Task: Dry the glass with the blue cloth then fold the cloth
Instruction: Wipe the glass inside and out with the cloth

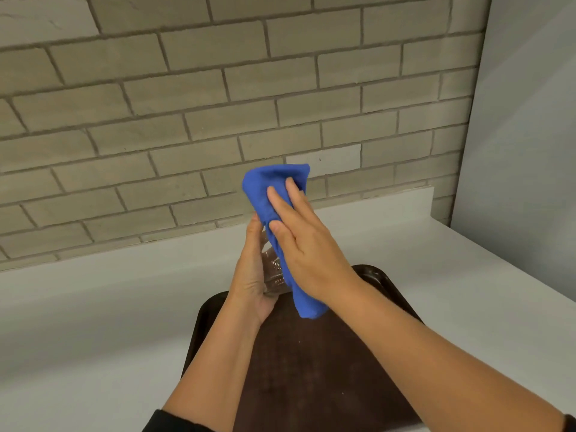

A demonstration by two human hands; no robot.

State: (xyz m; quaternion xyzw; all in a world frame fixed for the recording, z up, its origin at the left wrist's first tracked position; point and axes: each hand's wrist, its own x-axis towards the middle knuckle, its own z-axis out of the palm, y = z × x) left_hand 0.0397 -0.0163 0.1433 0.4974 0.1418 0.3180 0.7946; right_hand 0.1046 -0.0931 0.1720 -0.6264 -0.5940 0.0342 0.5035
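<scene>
A clear glass [273, 272] is held up over the tray, gripped from the left by my left hand [252, 275]. Most of the glass is hidden behind the hands and the cloth. The blue cloth [268, 185] is bunched over the glass's upper end and hangs down its right side to below my wrist. My right hand [304, 244] presses the cloth against the glass, fingers spread flat over the fabric.
A dark brown tray [311, 363] lies on the white counter [109, 307] directly under my hands. A grey brick wall [187, 120] rises behind the counter, and a plain white wall [523, 151] closes the right side.
</scene>
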